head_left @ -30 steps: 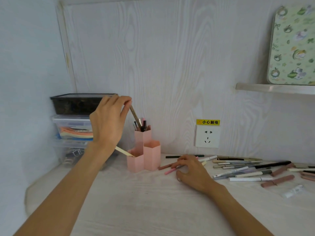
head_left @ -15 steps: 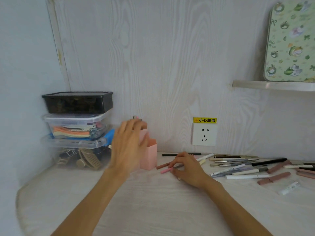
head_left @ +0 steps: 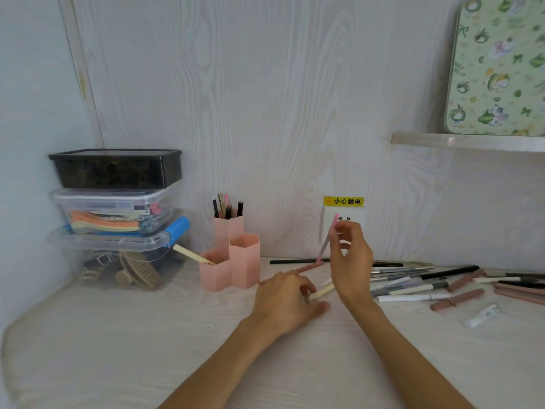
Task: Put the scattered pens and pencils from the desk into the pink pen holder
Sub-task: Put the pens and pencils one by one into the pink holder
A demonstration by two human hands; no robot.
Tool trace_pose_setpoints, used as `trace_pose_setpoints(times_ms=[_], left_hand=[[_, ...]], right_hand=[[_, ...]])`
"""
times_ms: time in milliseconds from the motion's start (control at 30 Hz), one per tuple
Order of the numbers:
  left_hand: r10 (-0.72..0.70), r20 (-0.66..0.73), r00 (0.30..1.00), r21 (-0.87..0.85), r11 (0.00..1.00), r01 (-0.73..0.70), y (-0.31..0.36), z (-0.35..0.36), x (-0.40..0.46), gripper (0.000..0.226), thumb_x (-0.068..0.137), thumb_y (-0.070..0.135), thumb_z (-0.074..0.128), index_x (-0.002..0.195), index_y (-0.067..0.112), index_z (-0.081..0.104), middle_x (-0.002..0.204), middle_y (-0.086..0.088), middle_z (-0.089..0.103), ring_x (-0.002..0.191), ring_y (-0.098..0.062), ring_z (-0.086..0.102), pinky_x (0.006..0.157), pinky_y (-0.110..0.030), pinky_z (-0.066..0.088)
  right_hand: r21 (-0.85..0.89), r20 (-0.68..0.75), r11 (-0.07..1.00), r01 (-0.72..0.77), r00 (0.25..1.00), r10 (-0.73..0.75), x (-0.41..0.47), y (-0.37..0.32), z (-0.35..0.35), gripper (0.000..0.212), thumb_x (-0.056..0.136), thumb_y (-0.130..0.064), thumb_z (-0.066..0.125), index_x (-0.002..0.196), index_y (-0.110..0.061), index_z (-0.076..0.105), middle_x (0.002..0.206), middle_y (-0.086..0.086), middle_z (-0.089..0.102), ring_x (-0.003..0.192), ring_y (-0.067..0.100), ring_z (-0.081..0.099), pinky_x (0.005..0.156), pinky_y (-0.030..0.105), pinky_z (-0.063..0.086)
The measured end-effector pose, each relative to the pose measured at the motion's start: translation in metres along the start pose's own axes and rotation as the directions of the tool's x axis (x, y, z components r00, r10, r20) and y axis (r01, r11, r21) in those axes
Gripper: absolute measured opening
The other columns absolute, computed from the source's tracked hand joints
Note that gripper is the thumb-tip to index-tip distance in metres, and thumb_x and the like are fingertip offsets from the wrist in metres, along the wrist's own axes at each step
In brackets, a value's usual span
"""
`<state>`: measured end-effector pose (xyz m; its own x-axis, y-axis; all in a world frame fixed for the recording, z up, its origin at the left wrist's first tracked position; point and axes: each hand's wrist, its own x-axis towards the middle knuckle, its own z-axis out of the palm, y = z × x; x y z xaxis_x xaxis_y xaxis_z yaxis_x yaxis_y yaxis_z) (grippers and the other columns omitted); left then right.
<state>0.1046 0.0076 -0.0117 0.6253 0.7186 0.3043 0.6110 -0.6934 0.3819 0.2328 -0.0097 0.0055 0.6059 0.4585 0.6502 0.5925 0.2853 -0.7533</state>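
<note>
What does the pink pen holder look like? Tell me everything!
The pink pen holder looks like matte plastic: three joined six-sided cups, a tall one behind and two shorter in front. It stands upright on the white desk, near the wall. The tall cup holds several dark and pink pens; a cream pencil leans out of the lowest cup. Neither hand touches it.

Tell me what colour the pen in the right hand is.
Pink; the right hand pinches the pen upright in front of the wall socket. Head view, the only one.
</note>
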Motion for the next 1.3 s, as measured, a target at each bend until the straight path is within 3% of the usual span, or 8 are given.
trace_pose_setpoints(times_ms=[167, 367, 467, 567, 667, 867, 1167, 1300], left_hand=[[0.025, -0.039, 0.999, -0.007, 1.0, -0.026, -0.031, -0.008, -0.005, 0.023, 0.086, 0.044, 0.059, 0.102, 0.031, 0.069, 0.097, 0.011, 0.064, 0.084, -0.006, 0.056, 0.076, -0.03, 0.052], [0.05, -0.084, 0.995, 0.127, 0.991, -0.039, -0.091, -0.043, -0.043, 0.022, 0.088, 0.049, 0.054, 0.101, 0.036, 0.065, 0.095, 0.019, 0.057, 0.085, 0.002, 0.05, 0.068, -0.018, 0.046], [-0.065, -0.112, 0.992, -0.013, 0.998, 0.064, -0.104, -0.051, -0.054, 0.02, 0.081, 0.05, 0.061, 0.097, 0.038, 0.066, 0.087, 0.023, 0.058, 0.082, 0.005, 0.054, 0.065, -0.013, 0.039], [-0.143, -0.119, 0.983, -0.093, 0.987, 0.132, -0.103, -0.055, -0.053, 0.021, 0.075, 0.05, 0.067, 0.092, 0.038, 0.067, 0.082, 0.024, 0.061, 0.079, 0.006, 0.055, 0.061, -0.01, 0.035], [-0.143, -0.136, 0.98, -0.066, 0.989, 0.135, -0.103, -0.058, -0.056, 0.02, 0.073, 0.046, 0.066, 0.091, 0.037, 0.067, 0.08, 0.023, 0.06, 0.078, 0.003, 0.055, 0.061, -0.011, 0.036], [-0.136, -0.19, 0.972, -0.031, 0.991, 0.132, -0.105, -0.058, -0.061, 0.017, 0.071, 0.04, 0.065, 0.086, 0.034, 0.065, 0.078, 0.02, 0.056, 0.077, -0.001, 0.052, 0.064, -0.014, 0.039], [-0.151, -0.226, 0.962, -0.065, 0.988, 0.139, -0.107, -0.059, -0.059, 0.011, 0.074, 0.036, 0.065, 0.084, 0.031, 0.064, 0.078, 0.017, 0.058, 0.078, -0.003, 0.054, 0.064, -0.015, 0.04], [-0.146, -0.218, 0.965, -0.092, 0.987, 0.128, -0.108, -0.059, -0.059, 0.012, 0.075, 0.036, 0.066, 0.085, 0.031, 0.064, 0.076, 0.018, 0.056, 0.077, -0.004, 0.054, 0.064, -0.014, 0.041]], right_hand=[[0.284, -0.073, 0.933, -0.222, 0.965, 0.252, 0.004, -0.003, -0.004, 0.007, 0.094, -0.014, 0.048, 0.1, -0.013, 0.044, 0.087, -0.003, 0.06, 0.082, 0.019, 0.062, 0.08, 0.032, 0.051], [0.443, 0.042, 0.81, -0.385, 0.911, 0.41, 0.002, -0.008, -0.003, 0.026, 0.094, -0.008, 0.048, 0.115, -0.018, 0.038, 0.096, 0.012, 0.065, 0.078, 0.016, 0.065, 0.084, 0.027, 0.05], [0.426, 0.019, 0.865, -0.266, 0.958, 0.286, 0.0, -0.019, -0.004, 0.044, 0.094, -0.009, 0.048, 0.134, -0.022, 0.031, 0.087, 0.009, 0.067, 0.073, 0.006, 0.066, 0.079, 0.02, 0.053], [0.39, -0.072, 0.913, -0.122, 0.984, 0.162, 0.003, -0.034, 0.0, 0.043, 0.095, -0.012, 0.048, 0.133, -0.022, 0.034, 0.085, 0.009, 0.067, 0.07, 0.001, 0.066, 0.08, 0.022, 0.054], [0.383, -0.132, 0.923, -0.03, 0.987, 0.087, 0.008, -0.054, 0.016, 0.035, 0.095, -0.014, 0.048, 0.128, -0.019, 0.037, 0.088, 0.01, 0.068, 0.069, 0.003, 0.066, 0.078, 0.025, 0.054], [0.316, -0.114, 0.938, 0.142, 0.987, -0.111, 0.027, -0.1, 0.068, 0.033, 0.095, -0.017, 0.049, 0.127, -0.021, 0.04, 0.086, 0.0, 0.07, 0.077, 0.004, 0.067, 0.075, 0.014, 0.052], [-0.18, 0.293, 0.924, 0.336, 0.916, -0.276, 0.015, -0.085, 0.107, 0.028, 0.094, -0.023, 0.049, 0.121, -0.028, 0.053, 0.1, -0.001, 0.071, 0.081, 0.015, 0.066, 0.061, 0.022, 0.046], [-0.333, 0.498, 0.819, 0.467, 0.825, -0.268, 0.012, -0.063, 0.101, 0.041, 0.095, -0.037, 0.043, 0.133, -0.022, 0.047, 0.133, 0.001, 0.053, 0.126, 0.02, 0.04, 0.1, 0.032, 0.034]])
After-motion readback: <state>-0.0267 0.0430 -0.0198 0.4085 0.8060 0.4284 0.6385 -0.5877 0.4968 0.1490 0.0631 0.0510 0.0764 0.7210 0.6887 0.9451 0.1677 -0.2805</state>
